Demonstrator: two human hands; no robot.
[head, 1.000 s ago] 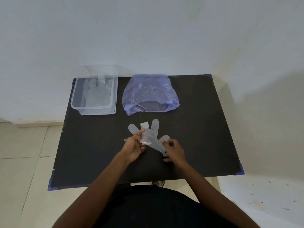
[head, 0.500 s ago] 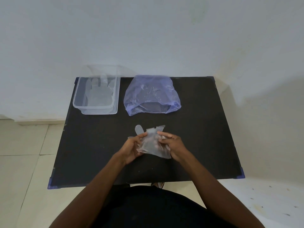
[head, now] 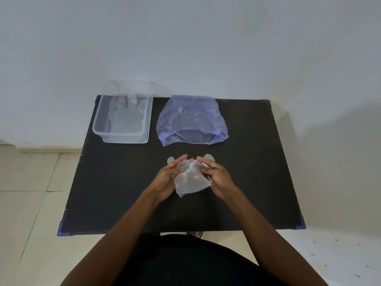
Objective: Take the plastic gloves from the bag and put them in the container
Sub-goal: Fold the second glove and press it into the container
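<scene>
A clear plastic glove (head: 190,178) is held up above the middle of the black table (head: 115,182), crumpled between both hands. My left hand (head: 167,180) pinches its left side and my right hand (head: 216,177) pinches its right side. Two glove fingertips poke out behind my hands. A clear container (head: 99,132) stands at the back left with at least one plastic glove (head: 125,118) lying flat inside. The purple plastic bag (head: 191,118) lies at the back centre, its mouth facing me.
The table stands against a white wall. Its near corners carry purple caps (head: 300,225). Pale floor tiles (head: 31,203) lie to the left and white floor to the right.
The glove lay flat on the table a second ago. Both hands have since lifted it and gathered it into a crumpled bundle between them.
</scene>
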